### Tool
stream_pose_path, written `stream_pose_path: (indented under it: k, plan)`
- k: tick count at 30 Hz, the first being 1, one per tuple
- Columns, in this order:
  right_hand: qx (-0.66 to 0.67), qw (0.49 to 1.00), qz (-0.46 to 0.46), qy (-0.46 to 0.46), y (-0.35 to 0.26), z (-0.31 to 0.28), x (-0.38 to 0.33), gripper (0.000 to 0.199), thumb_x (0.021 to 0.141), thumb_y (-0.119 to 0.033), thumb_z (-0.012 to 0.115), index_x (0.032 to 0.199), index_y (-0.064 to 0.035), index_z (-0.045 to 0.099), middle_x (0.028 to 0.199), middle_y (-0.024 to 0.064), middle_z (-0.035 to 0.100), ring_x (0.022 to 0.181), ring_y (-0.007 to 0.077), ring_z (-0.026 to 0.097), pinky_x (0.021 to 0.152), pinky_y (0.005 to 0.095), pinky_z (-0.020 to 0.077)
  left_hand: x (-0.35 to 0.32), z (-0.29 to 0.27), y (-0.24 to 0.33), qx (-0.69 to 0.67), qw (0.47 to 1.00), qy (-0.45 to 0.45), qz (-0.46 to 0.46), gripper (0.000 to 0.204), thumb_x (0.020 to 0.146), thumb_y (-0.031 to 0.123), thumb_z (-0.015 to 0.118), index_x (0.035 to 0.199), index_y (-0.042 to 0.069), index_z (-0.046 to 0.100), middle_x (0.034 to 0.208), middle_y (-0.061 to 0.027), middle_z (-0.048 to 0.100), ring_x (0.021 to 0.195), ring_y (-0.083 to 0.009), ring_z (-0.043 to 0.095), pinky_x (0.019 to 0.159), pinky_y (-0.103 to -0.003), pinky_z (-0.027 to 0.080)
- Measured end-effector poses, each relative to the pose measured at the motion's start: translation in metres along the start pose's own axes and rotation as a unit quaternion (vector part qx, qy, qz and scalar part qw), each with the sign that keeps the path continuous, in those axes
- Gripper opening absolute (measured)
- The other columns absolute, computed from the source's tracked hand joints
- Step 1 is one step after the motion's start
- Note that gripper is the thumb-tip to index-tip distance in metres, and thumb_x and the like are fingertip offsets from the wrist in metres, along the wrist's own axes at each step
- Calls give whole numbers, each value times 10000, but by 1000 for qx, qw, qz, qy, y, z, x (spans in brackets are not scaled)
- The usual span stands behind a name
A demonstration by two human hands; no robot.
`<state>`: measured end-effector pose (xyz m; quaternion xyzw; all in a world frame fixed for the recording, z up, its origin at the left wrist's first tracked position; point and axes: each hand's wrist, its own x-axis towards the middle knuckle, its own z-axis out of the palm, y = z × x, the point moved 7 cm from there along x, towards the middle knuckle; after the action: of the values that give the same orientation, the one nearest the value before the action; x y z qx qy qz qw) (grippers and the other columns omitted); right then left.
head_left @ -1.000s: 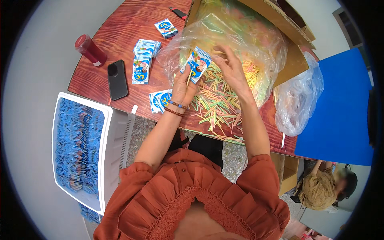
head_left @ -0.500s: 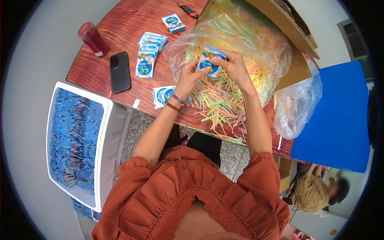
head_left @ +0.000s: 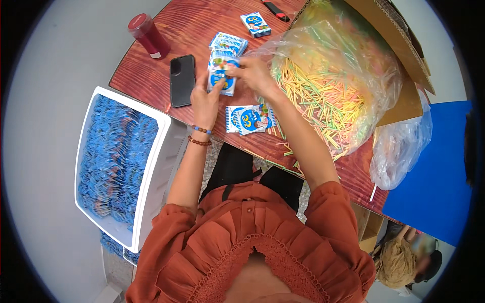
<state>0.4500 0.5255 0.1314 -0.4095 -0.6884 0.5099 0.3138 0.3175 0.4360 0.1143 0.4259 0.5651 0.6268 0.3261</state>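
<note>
A blue-and-white sachet [head_left: 223, 76] with a colourful print is pinched between my two hands over the near end of a small pile of like sachets [head_left: 230, 42]. My left hand [head_left: 205, 102] grips its lower left edge, thumb on the front. From the right, my right hand [head_left: 255, 76] holds its upper right side, slightly blurred. Nearer to me, a couple of overlapping sachets [head_left: 251, 120] lie by the table edge. Loose pastel straw pieces [head_left: 323, 103] in pink, yellow and green spread to the right of my right forearm.
Left of the sachets lie a black phone [head_left: 182, 81] and a red-lidded jar [head_left: 149, 36]. A small box [head_left: 255, 24] and a cutter [head_left: 276, 10] sit farther back. Clear plastic [head_left: 348, 55] spills from a cardboard box [head_left: 404, 108]. A white crate [head_left: 166, 132] of blue packets stands left.
Both hands have moved left with the sachet, from above the straw pieces to the sachet pile. The whole view has shifted, so the table things appear farther right.
</note>
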Motion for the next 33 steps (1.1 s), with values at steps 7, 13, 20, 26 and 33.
stream_pose_path:
  k: [7, 13, 20, 26, 33]
  plan:
    - [-185, 979, 55, 69, 39, 19, 22, 261, 767, -239, 702, 813, 15, 667, 865, 273, 646, 853, 435, 624, 746, 490, 491, -17, 1, 0, 318, 930, -4, 187, 287, 810, 70, 655, 1082, -1, 599, 1118, -141, 582, 1018, -339, 539, 889, -414, 414]
    - [-196, 972, -56, 119, 5, -44, -37, 249, 792, -220, 713, 907, -8, 650, 733, 108, 665, 623, 184, 643, 574, 316, 491, -25, 3, 5, 313, 934, -28, 169, 238, 817, 101, 669, 1030, 1, 638, 1061, -150, 614, 954, -328, 563, 841, -397, 438]
    - [-321, 946, 46, 4, 17, -62, -107, 306, 740, -274, 746, 913, -46, 638, 875, 91, 656, 813, 237, 639, 696, 348, 488, -46, 49, 2, 388, 889, -184, 158, 403, 688, 332, 798, 903, 52, 604, 928, -89, 537, 952, -298, 479, 823, -442, 352]
    - [-327, 937, -88, 79, 12, -64, -110, 180, 822, -177, 678, 842, -38, 566, 769, 55, 611, 651, 190, 570, 571, 328, 435, -45, 57, -3, 374, 891, -198, 167, 359, 684, 286, 798, 896, 65, 613, 925, -75, 542, 947, -305, 465, 824, -445, 333]
    - [156, 985, 17, 74, 20, -72, -117, 109, 874, -103, 653, 832, -62, 561, 715, -24, 612, 575, 7, 489, 471, 168, 350, -48, 62, 5, -84, 970, -216, -71, 124, 844, 79, 705, 938, 7, 669, 850, -23, 672, 745, -46, 598, 630, -190, 477]
